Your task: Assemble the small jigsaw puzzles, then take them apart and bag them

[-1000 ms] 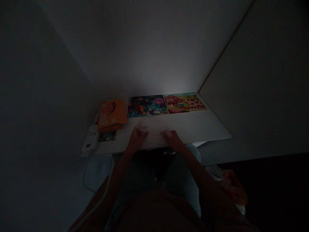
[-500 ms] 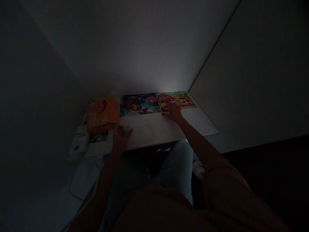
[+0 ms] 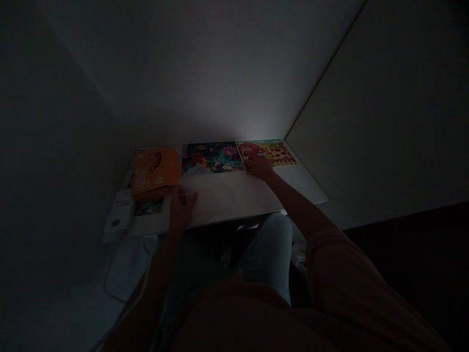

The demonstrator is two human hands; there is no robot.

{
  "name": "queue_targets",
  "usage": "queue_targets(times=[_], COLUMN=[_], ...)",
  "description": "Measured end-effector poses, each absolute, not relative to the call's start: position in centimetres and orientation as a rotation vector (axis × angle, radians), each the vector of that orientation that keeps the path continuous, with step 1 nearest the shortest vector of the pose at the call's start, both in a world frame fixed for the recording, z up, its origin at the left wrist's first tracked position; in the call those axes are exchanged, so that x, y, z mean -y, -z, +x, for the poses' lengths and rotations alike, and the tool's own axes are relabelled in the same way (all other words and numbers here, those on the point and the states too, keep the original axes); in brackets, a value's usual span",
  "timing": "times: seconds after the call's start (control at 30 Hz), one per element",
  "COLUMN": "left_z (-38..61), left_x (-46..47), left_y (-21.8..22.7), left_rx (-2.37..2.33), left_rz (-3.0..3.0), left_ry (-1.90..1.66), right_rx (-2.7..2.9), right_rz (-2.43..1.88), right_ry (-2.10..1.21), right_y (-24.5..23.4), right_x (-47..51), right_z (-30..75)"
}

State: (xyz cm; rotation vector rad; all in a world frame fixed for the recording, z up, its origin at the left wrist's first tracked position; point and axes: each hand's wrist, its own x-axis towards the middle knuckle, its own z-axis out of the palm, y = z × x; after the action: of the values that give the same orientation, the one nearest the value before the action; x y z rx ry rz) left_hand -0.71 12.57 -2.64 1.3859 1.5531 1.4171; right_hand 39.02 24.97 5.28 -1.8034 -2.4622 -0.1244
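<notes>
Right hand at farm puzzle edge; left hand on table

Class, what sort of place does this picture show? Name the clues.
Probably a dim home play corner: a small white table against bare walls, a colourful farm-scene puzzle, and an orange cardboard puzzle box.

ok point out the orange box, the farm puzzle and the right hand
orange box (image 3: 156,172), head view, top face
farm puzzle (image 3: 281,153), head view, right half
right hand (image 3: 259,167), head view, its back
</notes>
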Motion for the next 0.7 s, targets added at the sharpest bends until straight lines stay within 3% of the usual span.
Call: queue_targets(times=[0.4,0.7], left_z=[-0.1,-0.2], left_x=[-12.4,-13.0], left_y=[2.4,-1.2], left_rx=[-1.505,-1.403], left_rz=[1.328,1.596], left_ry=[-1.480,-1.543], right_rx=[2.491,2.265], right_rz=[-1.811,-1.887], right_ry=[0.163,0.194], right_y=[-6.0,-8.0], right_x=[-25.0,-25.5], right_z=[40.1,42.6])
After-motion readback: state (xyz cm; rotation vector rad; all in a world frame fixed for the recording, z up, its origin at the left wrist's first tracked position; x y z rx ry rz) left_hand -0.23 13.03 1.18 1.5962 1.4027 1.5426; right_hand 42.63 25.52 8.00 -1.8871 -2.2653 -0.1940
